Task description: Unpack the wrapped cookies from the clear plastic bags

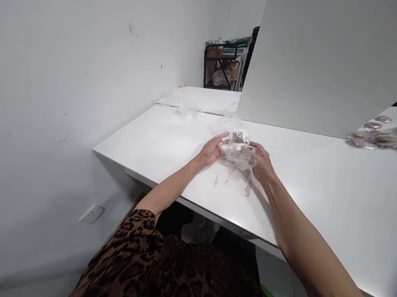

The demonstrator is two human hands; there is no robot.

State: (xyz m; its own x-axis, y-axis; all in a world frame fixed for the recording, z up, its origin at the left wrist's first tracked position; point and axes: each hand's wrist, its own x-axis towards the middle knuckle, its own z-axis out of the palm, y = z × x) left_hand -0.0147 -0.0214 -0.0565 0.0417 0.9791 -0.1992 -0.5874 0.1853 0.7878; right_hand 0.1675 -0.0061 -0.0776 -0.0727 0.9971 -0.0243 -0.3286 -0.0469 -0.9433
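A crumpled clear plastic bag [239, 155] is held between my two hands, just above the white table. Inside or behind the plastic shows a small brownish item [240, 136]; its kind cannot be made out. My left hand [214, 148] grips the bag's left side, with fingers bent around the plastic. On the opposite side my right hand [262, 161] has its fingers closed on the bag, partly hidden by the film. Dark scuffed marks lie on the tabletop below the bag.
The white table [310, 182] meets a wall on the left. Loose clear plastic [190, 107] lies toward the back. A grey partition [325, 62] stands behind, and several wrapped items [387, 135] are at the right. Beyond is a black shelf [220, 64] with boxes.
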